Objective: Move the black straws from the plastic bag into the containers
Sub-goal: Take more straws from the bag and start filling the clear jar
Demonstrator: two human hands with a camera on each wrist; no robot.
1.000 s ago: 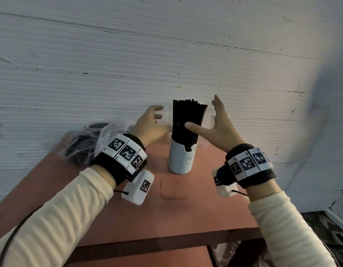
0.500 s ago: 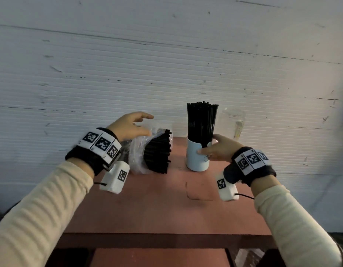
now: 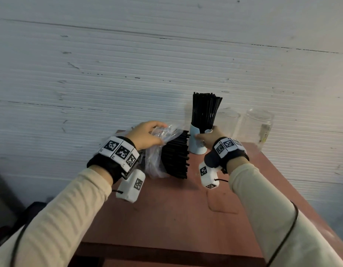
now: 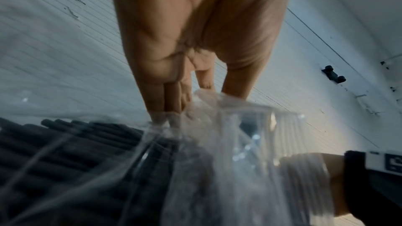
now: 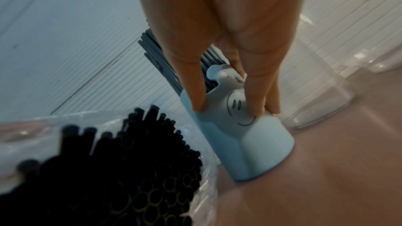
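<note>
1. My left hand pinches the bag; its straws lie on the table, ends touching the cup. If I tug, they could spill out or knock the cup.
2. My right hand grips the full cup; shoving it could tip the tall bundle.
3. Two clear jars stand right, faint; the bag's far end is hidden.

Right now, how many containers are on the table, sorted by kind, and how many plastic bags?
Pale blue holder packed with black straws: 1
Clear jars, no straws in them: 2
Plastic bag of black straws: 1
Total: 4
</note>
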